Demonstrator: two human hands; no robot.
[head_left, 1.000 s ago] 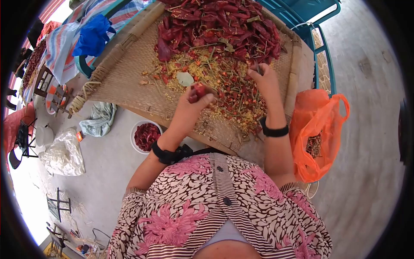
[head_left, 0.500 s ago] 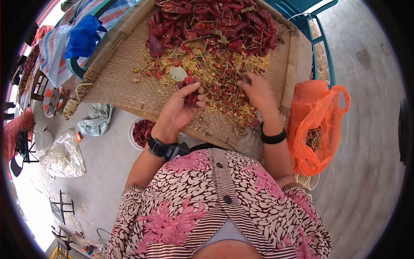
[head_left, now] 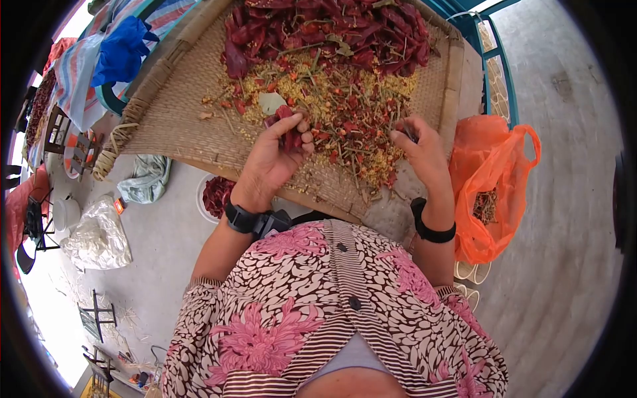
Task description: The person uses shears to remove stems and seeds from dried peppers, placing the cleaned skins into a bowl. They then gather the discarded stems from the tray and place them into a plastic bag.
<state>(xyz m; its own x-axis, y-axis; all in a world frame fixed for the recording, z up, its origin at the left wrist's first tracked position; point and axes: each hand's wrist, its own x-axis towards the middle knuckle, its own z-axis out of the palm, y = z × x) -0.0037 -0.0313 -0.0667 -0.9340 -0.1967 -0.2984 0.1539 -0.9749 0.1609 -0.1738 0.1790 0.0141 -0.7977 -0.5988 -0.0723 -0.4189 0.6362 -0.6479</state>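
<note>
Red chili (head_left: pixel 289 140) in left hand (head_left: pixel 271 161), fingers curled round it, over bamboo tray (head_left: pixel 176 119) of pods (head_left: pixel 325 30) and seeds (head_left: pixel 288 73), right hand (head_left: pixel 428 154) with bent fingers, hold unclear, white bowl (head_left: pixel 200 200) of chilies (head_left: pixel 217 197), orange bag (head_left: pixel 468 219) of stems (head_left: pixel 486 207).

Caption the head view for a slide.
Left hand holding red pepper and right hand above a woven tray.

So the bare left hand (head_left: pixel 273 156) is rolled over compared with a second ago: palm's showing now, fingertips curled round the wrinkled dark-red chili peppers (head_left: pixel 286 138). The bare right hand (head_left: pixel 423 149) is further right, nearer the side rim of the tan woven tray (head_left: pixel 452 93), so the gap between hands is wider. Left wrist also hides more of the round white bowl (head_left: pixel 201 199).
</note>
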